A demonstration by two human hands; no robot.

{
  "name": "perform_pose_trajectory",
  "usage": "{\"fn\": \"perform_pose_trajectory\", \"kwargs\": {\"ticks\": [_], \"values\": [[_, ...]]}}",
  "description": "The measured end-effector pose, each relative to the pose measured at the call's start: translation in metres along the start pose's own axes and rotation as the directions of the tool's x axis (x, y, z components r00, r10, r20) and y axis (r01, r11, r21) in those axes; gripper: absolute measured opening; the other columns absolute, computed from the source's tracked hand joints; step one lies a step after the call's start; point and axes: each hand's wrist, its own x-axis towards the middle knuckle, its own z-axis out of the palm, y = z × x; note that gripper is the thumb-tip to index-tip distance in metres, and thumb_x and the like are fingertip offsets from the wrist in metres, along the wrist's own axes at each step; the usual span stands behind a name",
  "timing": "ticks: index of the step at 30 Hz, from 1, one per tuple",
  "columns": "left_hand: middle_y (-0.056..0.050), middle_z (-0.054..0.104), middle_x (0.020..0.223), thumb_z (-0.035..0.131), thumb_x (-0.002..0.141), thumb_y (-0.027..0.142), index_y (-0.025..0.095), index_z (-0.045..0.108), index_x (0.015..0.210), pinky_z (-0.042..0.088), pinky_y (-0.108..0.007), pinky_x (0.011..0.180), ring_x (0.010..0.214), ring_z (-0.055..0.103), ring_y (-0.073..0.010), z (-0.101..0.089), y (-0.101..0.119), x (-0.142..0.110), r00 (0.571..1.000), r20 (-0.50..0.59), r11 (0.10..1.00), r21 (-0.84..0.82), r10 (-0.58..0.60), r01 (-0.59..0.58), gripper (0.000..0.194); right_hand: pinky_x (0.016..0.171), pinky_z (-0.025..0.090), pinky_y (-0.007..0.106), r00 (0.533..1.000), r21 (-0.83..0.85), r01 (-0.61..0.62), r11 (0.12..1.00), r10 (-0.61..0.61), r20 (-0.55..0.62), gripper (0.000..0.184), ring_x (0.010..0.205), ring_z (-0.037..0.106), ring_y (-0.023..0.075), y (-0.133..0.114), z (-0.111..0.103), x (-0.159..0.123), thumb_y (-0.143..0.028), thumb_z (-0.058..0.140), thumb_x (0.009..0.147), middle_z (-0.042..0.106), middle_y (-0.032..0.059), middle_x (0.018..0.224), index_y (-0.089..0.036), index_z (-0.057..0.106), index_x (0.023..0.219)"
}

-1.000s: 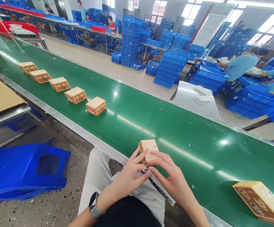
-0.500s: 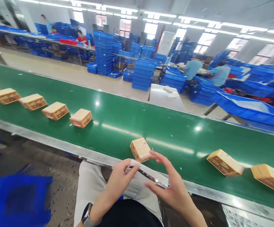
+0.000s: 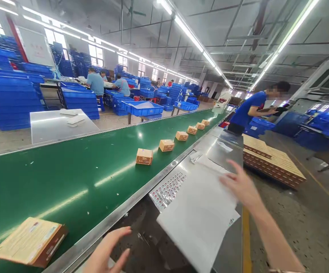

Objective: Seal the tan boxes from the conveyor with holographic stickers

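My left hand [image 3: 109, 252] is at the bottom edge, beside the conveyor's metal rim, with thumb and fingers apart and nothing between them. Slightly blurred, my right hand [image 3: 240, 185] hovers at the right side of a large white sheet [image 3: 201, 201], fingers spread; whether it touches the sheet I cannot tell. Under the sheet's left side shows a sheet of small stickers [image 3: 170, 189] with red marks. A tan and brown box [image 3: 29, 240] lies on the green belt to the left of my left hand.
Several similar boxes stand in a row farther along the green conveyor belt [image 3: 67, 170]. A metal side table [image 3: 223, 151] runs beside it. A person in blue [image 3: 245, 110] stands at the right, near stacked boxes [image 3: 272, 161]. Blue crates [image 3: 8, 98] fill the far side.
My view has swung right. Both hands have come apart, and the pale strip with a dark edge between them is out of sight. My right hand has moved to the white sheet.
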Motion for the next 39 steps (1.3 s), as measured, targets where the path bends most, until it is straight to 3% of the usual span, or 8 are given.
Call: {"fn": "perform_pose_trajectory", "kwargs": {"ticks": [4,8,13,19,29,33,36,39], "values": [[-0.005,0.046,0.151,0.065,0.079,0.014,0.028,0.056,0.131,0.044,-0.054,0.110,0.138,0.046,-0.0320,0.066,0.046,0.070,0.899,0.282,0.923,0.091,0.336,-0.373,0.055,0.083,0.044,0.052,0.859,-0.253,-0.183,0.950,0.029,-0.511,0.074,0.110,0.064,0.0413,0.066,-0.082,0.061,-0.019,0.052,0.083,0.070,0.0276,0.112,-0.009,0.027,0.152],[-0.011,0.025,0.161,0.074,0.078,0.038,0.020,0.042,0.144,0.029,-0.061,0.117,0.148,0.024,-0.0368,0.118,0.075,0.116,0.737,0.475,0.816,0.065,0.480,-0.574,0.076,0.083,0.043,0.054,0.730,-0.326,-0.083,0.942,-0.165,-0.664,0.075,0.116,0.061,0.0419,0.060,-0.098,0.092,-0.015,0.037,0.089,0.063,0.0258,0.129,-0.012,0.004,0.157],[-0.008,0.034,0.158,0.061,0.089,0.051,0.019,0.040,0.145,0.024,-0.052,0.122,0.148,0.028,-0.0294,0.178,0.067,0.119,0.516,0.417,0.535,0.080,0.748,-0.841,0.068,0.080,0.043,0.050,0.840,-0.223,-0.193,0.956,0.043,-0.542,0.076,0.112,0.062,0.0431,0.046,-0.018,0.157,-0.010,0.035,0.086,0.063,0.0329,0.120,-0.002,0.005,0.155],[0.003,0.070,0.125,0.057,0.096,0.027,0.025,0.068,0.102,0.033,-0.043,0.120,0.121,0.061,-0.0191,0.224,0.062,0.097,0.448,0.158,0.398,0.267,0.880,-0.878,0.013,0.078,0.048,0.043,0.972,-0.112,-0.155,0.982,0.131,-0.196,0.088,0.096,0.069,0.0376,0.071,0.100,0.199,-0.028,0.064,0.080,0.067,0.0354,0.106,0.014,0.022,0.144],[0.002,0.075,0.103,0.059,0.095,0.031,0.022,0.067,0.085,0.029,-0.052,0.121,0.102,0.066,-0.0190,0.220,0.079,0.090,0.418,0.116,0.400,0.148,0.901,-0.904,0.016,0.089,0.049,0.044,0.976,-0.061,-0.197,0.978,0.202,0.078,0.108,0.130,0.051,0.0416,0.177,0.019,0.011,-0.063,0.062,0.077,0.052,0.0178,0.145,-0.020,0.003,0.157],[0.001,0.075,0.084,0.057,0.097,0.022,0.019,0.068,0.095,0.034,-0.042,0.120,0.091,0.067,-0.0131,0.239,0.082,0.074,0.378,0.154,0.365,0.106,0.913,-0.925,0.012,0.067,0.053,0.049,0.797,-0.104,-0.602,0.792,0.604,-0.013,0.131,0.117,0.059,0.0477,0.229,0.003,-0.073,-0.070,0.068,0.063,0.051,0.0298,0.141,-0.008,-0.001,0.156],[0.001,0.075,0.082,0.054,0.098,0.018,0.018,0.069,0.099,0.037,-0.036,0.119,0.090,0.067,-0.0113,0.255,0.089,0.060,0.323,0.176,0.310,0.099,0.930,-0.946,0.015,0.068,0.054,0.053,0.692,-0.084,-0.721,0.688,0.722,-0.018,0.119,0.098,0.067,0.0471,0.236,-0.004,-0.104,-0.067,0.064,0.066,0.072,0.0249,0.104,-0.002,0.016,0.153],[0.001,0.077,0.097,0.054,0.099,0.027,0.020,0.068,0.102,0.037,-0.036,0.118,0.099,0.067,-0.0122,0.249,0.097,0.052,0.359,0.188,0.358,0.043,0.914,-0.933,0.016,0.068,0.053,0.052,0.763,-0.199,-0.646,0.737,0.623,-0.171,0.099,0.080,0.070,0.0438,0.201,-0.016,-0.111,-0.063,0.054,0.077,0.075,0.0207,0.099,-0.007,0.023,0.153]]}}
